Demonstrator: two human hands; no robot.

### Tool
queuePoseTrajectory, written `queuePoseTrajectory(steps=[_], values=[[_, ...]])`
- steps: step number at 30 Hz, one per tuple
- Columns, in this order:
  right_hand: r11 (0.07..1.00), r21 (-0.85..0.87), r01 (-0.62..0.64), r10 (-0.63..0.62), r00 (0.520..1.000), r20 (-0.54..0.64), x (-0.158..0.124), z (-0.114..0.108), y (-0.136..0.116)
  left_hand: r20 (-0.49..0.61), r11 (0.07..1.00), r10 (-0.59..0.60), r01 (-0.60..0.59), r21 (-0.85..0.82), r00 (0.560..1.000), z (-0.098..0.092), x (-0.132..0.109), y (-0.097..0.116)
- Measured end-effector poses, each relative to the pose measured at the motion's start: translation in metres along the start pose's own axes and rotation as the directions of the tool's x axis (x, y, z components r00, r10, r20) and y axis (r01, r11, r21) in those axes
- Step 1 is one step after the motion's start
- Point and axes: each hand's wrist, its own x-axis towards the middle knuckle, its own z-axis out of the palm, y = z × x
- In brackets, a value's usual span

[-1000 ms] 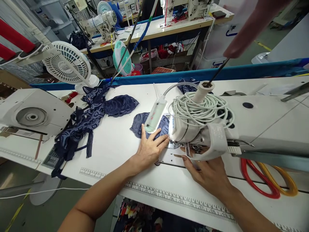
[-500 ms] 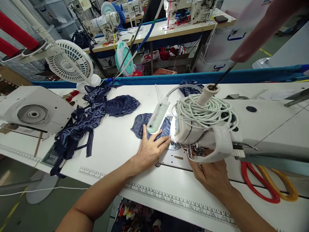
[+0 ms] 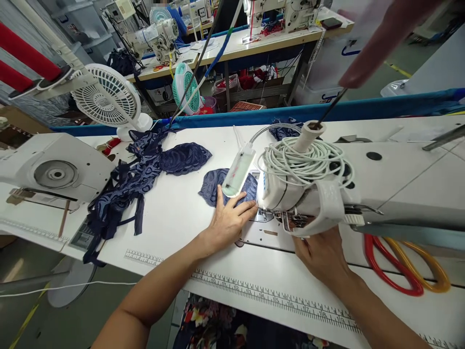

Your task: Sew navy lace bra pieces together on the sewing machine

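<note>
A white desk fan (image 3: 103, 97) stands at left on the tabletop (image 3: 163, 213). Above and left of the fan slant two red spools (image 3: 29, 55); nearer than it sits a white sewing machine (image 3: 22, 155). Behind the fan are lidded plastic storage bins (image 3: 76, 19). Right of it stands a teal-and-white fan (image 3: 186, 89), then an orange basket (image 3: 247, 106). Well right and nearer lie red (image 3: 369, 257) and yellow loop handles (image 3: 443, 280).
</note>
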Motion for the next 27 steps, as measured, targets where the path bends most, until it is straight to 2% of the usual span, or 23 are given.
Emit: queuePoseTrajectory(steps=[6, 12, 18, 22, 27], values=[[0.998, -0.056, -0.016, 0.017, 1.000, 0.016, 0.003, -0.001, -0.002, -0.027, 0.998, 0.026, -0.027, -0.048, 0.999, -0.001, -0.005, 0.001], [0.999, -0.040, -0.032, 0.032, 0.999, -0.002, 0.004, -0.004, -0.006, -0.065, 0.996, 0.065, -0.069, -0.064, 0.996, 0.000, -0.013, 0.004], [0.999, -0.031, -0.031, 0.032, 0.999, 0.024, 0.006, -0.005, -0.009, -0.085, 0.996, 0.054, -0.060, -0.063, 0.995, 0.001, -0.010, 0.003], [1.000, -0.009, -0.020, 0.021, 1.000, 0.019, 0.008, -0.004, -0.009, -0.081, 0.997, 0.072, -0.072, 0.004, 0.994, -0.007, -0.011, 0.004], [1.000, -0.014, 0.019, -0.019, 1.000, 0.013, 0.006, -0.003, -0.008, -0.016, 0.997, 0.078, -0.077, 0.031, 0.997, -0.019, -0.028, 0.006]])
